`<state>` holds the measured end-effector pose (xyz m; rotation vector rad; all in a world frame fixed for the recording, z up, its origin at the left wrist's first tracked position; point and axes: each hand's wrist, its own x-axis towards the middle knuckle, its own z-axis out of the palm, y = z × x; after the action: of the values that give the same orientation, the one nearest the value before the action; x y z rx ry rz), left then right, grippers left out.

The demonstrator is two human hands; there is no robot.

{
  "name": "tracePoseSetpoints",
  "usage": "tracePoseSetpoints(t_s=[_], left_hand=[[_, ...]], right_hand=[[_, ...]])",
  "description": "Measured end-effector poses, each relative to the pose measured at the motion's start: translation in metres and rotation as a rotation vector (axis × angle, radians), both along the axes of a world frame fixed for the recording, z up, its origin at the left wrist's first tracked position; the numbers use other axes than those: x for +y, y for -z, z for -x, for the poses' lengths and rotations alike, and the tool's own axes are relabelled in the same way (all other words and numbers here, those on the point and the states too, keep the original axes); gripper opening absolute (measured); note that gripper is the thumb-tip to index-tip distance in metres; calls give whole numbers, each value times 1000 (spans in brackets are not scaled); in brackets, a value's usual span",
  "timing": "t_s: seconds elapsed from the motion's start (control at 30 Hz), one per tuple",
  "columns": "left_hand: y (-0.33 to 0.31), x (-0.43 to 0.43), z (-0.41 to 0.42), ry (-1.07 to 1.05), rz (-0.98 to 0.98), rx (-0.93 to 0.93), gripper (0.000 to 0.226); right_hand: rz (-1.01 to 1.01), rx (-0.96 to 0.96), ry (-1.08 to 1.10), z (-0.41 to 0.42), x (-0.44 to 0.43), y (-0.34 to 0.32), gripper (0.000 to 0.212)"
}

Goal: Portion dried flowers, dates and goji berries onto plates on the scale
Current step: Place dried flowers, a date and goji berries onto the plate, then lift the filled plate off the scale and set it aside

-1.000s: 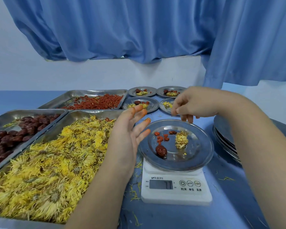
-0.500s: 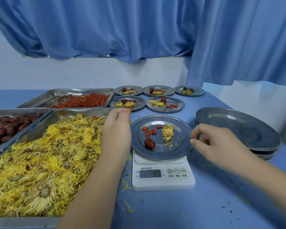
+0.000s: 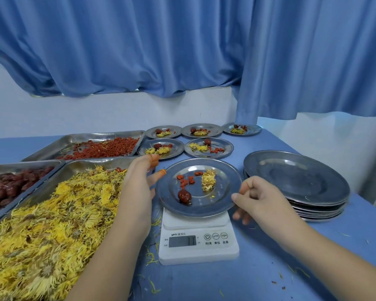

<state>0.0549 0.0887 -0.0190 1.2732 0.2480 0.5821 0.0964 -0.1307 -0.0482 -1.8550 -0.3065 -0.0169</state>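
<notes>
Left hand (image 3: pixel 139 187), fingers straight, hovered just left of the plate (image 3: pixel 204 206); right hand (image 3: pixel 261 198) pinched its right rim (thumb on top). It sat on the scale (image 3: pixel 199 242), reading 11, near the tabletop's (image 3: pixel 269 270) front edge.

We find bare blue desk (image 3: pixel 269 279) in front of the white digital scale (image 3: pixel 199 246). The left hand (image 3: pixel 139 187) fills the gap between the steel tray of yellow dried flowers (image 3: pixel 85 166) and the scale's round steel plate (image 3: pixel 204 205). The right hand (image 3: pixel 258 198), pinching its rim, blocks the side toward the stack of empty steel plates (image 3: pixel 295 177).
</notes>
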Motion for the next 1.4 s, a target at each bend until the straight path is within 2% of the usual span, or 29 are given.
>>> tracePoseSetpoints(t_s=[0.33,0.57,0.7,0.9,1.17,1.4], left_hand=[[-35,-24,-7,123,80,-184,24],[-61,-46,-44,284,228,-299,25],[-64,-51,-61,382,354,-313,29],[-58,-45,-69,576,522,-292,34],[-50,-46,-73,605,563,-218,52],[-49,-46,-74,624,587,-197,51]], right_hand=[[-443,7,53,-19,-24,-30,8],[-610,42,73,-64,-61,-63,16],[-572,125,60,-105,-89,-87,18],[-468,169,171,-175,-119,-98,23],[-323,278,393,-239,-128,-65,26],[-241,344,452,-272,-127,-44,26]])
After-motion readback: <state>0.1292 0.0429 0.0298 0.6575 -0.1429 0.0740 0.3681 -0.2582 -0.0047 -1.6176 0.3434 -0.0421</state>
